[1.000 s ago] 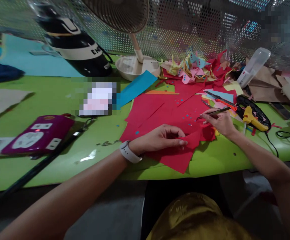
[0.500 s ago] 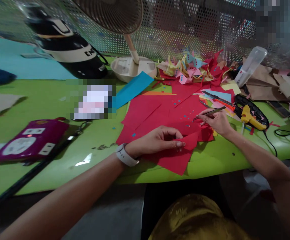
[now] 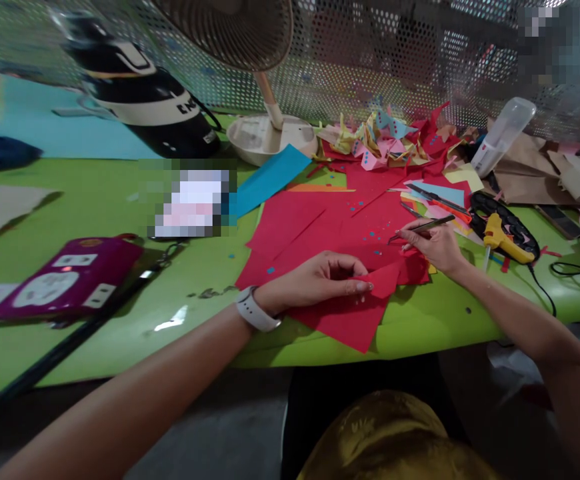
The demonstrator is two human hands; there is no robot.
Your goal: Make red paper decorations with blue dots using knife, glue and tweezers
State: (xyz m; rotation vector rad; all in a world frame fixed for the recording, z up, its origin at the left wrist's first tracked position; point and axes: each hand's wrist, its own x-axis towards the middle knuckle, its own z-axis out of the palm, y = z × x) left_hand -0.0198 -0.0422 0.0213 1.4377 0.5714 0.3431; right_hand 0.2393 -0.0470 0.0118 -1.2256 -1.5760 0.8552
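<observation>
My left hand (image 3: pixel 331 279), a pale watch on its wrist, pinches the edge of a red paper (image 3: pixel 350 323) near the table's front edge. Between the fingers of my right hand (image 3: pixel 434 245) is a pair of dark, thin tweezers (image 3: pixel 433 223), held like a pen. Their bent tip points down and left, close over the red sheets. Tiny blue paper bits (image 3: pixel 371 235) lie scattered on the red sheet (image 3: pixel 300 213) left of that tip. Whether the tip grips a bit is too small to tell.
Folded paper pieces (image 3: pixel 380 140) are heaped at the back. A yellow glue gun (image 3: pixel 503 239) and a craft knife (image 3: pixel 437 200) lie right of my right hand. Leftward are a purple power strip (image 3: pixel 70 273), a phone (image 3: pixel 193 203), a black bottle (image 3: pixel 145 100) and a fan (image 3: pixel 270 137).
The whole view has shifted slightly, so things sit a little further right. Both hands keep nearly the same pose, with the red paper and the tweezers still held.
</observation>
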